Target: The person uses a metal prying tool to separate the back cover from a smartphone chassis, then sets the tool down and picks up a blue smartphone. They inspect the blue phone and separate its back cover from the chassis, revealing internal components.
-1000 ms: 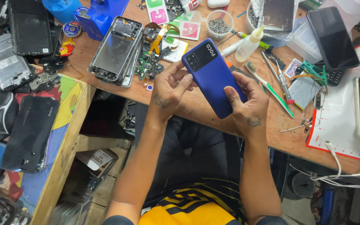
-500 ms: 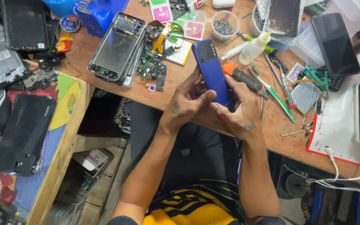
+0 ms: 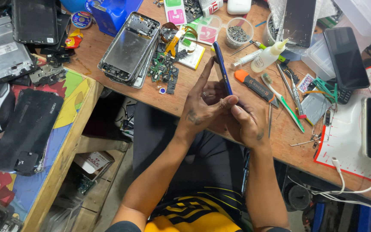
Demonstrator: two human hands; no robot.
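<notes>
I hold a blue phone (image 3: pixel 221 66) on edge above the wooden workbench (image 3: pixel 194 92), so only its thin side shows. My left hand (image 3: pixel 202 105) grips its left face, with a finger stretched up along it. My right hand (image 3: pixel 245 122) clasps the lower end from the right, thumb pressed against the left thumb. An orange-handled tool (image 3: pixel 254 86) lies just right of the phone.
A stack of stripped phone frames (image 3: pixel 127 47) and loose circuit boards (image 3: pixel 165 68) lie at left. A cup of screws (image 3: pixel 238 32), a glue bottle (image 3: pixel 269 55), tweezers and dark phones (image 3: pixel 345 56) crowd the right. A side table (image 3: pixel 71 111) holds back covers.
The blue phone has turned from lying with its back up to standing on edge. Both hands have closed together around its lower end.
</notes>
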